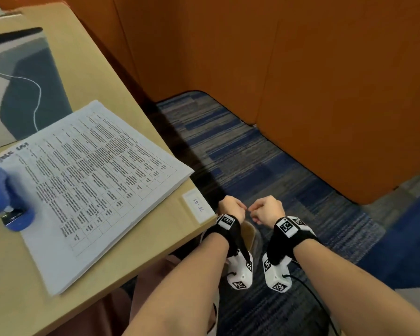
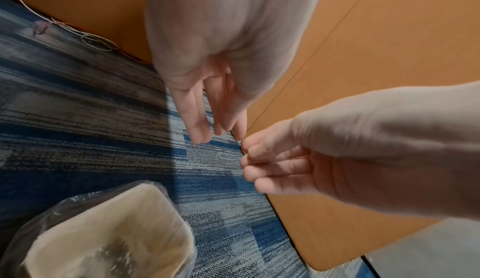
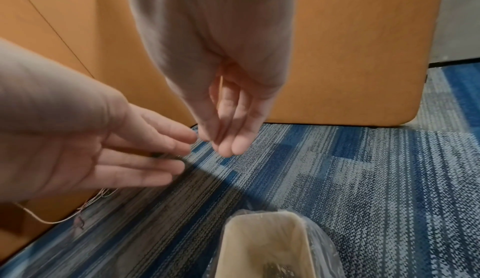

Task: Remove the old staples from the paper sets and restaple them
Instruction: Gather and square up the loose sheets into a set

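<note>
A stapled paper set (image 1: pixel 95 180), printed with a table, lies on the wooden desk (image 1: pixel 141 241). A blue stapler (image 1: pixel 3 197) stands on the paper's left corner. Both hands are off the desk's right corner, held close together above a beige waste bin (image 2: pixel 103 231) lined with clear plastic. My left hand (image 2: pixel 213 134) hangs with its fingers nearly straight and pointing down. My right hand (image 3: pixel 226 144) is beside it, fingers loosely bent, thumb near the fingertips. No staple shows in either hand. In the head view the hands (image 1: pixel 232 206) (image 1: pixel 267 209) almost touch.
Orange partition panels (image 1: pixel 301 69) wall in the blue striped carpet (image 1: pixel 264 166) behind the bin. A thin cable (image 2: pixel 96 41) lies coiled on the floor by the panel. A small white label (image 1: pixel 199 207) marks the desk corner. A grey-and-white mat (image 1: pixel 22 81) lies further back on the desk.
</note>
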`<state>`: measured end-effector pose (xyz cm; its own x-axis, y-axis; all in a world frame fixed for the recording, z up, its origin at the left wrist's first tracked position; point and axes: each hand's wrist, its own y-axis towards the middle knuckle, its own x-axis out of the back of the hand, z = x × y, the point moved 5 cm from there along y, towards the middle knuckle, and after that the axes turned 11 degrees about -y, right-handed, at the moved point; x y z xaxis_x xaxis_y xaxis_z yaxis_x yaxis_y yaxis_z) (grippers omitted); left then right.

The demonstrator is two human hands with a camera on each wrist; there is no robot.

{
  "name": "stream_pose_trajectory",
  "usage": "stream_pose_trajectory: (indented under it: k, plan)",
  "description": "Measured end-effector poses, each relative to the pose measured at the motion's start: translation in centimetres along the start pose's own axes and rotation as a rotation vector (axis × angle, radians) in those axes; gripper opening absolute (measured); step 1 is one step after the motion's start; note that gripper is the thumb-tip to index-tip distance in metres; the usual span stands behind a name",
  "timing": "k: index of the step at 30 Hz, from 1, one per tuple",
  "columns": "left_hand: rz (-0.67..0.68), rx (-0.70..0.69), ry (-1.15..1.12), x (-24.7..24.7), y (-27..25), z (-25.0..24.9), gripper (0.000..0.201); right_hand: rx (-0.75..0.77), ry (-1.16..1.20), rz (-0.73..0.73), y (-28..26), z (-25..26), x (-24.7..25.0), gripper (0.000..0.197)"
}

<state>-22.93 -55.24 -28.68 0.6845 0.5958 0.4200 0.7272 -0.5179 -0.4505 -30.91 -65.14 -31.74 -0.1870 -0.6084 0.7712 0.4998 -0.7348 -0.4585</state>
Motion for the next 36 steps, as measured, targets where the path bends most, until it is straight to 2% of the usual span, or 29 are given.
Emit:
stream_pose_trajectory:
  k: [6, 9, 13, 15, 17, 20, 22, 25, 29, 32, 34, 36]
  plan:
    - [-0.029, -0.054, 0.042, 1.3, -0.7, -0.9, 0.025, 0.003, 0.041, -0.042, -0.9, 1.3, 1.1, 0.02]
    - [0.021, -0.128, 0.123, 1.5, -2.9, -1.8, 0.019, 0.05, 0.094, -0.118, -2.2, 1.9, 3.8, 0.016]
    - [0.207, -0.288, 0.247, 1.3, -9.2, -3.0, 0.027, 0.132, 0.265, -0.168, -5.5, 4.1, 9.4, 0.01]
    - [0.285, -0.395, 0.251, 2.0, -13.1, -3.9, 0.026, 0.206, 0.372, -0.178, -7.9, 7.0, 12.7, 0.016]
    - [0.297, -0.513, 0.238, 3.8, -16.9, -5.3, 0.022, 0.31, 0.442, -0.225, -11.1, 10.9, 16.3, 0.019]
    - [0.197, -0.712, 0.098, 9.3, -22.1, -8.2, 0.019, 0.495, 0.474, -0.273, -17.1, 17.6, 20.2, 0.02]
    - [0.032, -0.812, 0.03, 14.4, -24.8, -9.5, 0.019, 0.617, 0.451, -0.264, -21.2, 22.0, 21.0, 0.02]
    - [-0.231, -0.844, 0.008, 23.4, -27.5, -9.5, 0.016, 0.752, 0.348, -0.187, -26.5, 28.3, 19.5, 0.023]
    - [-0.521, -0.77, 0.085, 35.6, -29.8, -6.4, 0.014, 0.874, 0.141, 0.056, -31.4, 35.0, 13.1, 0.023]
    - [-0.711, -0.597, 0.181, 44.7, -30.1, -1.8, 0.015, 0.922, -0.029, 0.236, -33.7, 38.2, 6.2, 0.022]
    - [-0.725, -0.391, 0.26, 49.9, -29.4, 2.4, 0.018, 0.93, -0.148, 0.317, -34.7, 39.6, 1.3, 0.018]
    - [-0.661, -0.147, 0.342, 53.9, -28.4, 7.4, 0.024, 0.91, -0.301, 0.386, -35.2, 40.6, -3.4, 0.016]
